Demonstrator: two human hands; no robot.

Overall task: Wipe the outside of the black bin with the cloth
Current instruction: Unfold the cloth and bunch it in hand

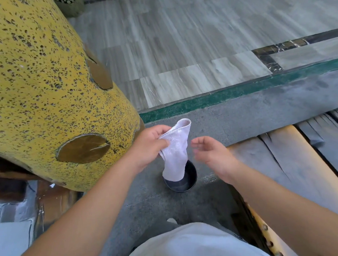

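Note:
A small round black bin (189, 181) stands on the grey floor below my hands, seen from above. My left hand (148, 145) pinches a white cloth (176, 153) near its top, and the cloth hangs down over the bin's left rim, hiding part of it. My right hand (210, 152) hovers just right of the cloth with relaxed, slightly curled fingers, holding nothing and apart from both cloth and bin.
A big yellow speckled pillar (41, 86) with brown round inlays stands close on the left. A wooden bench (286, 159) lies to the right. A green strip (241, 91) borders the marble floor (197, 36) beyond.

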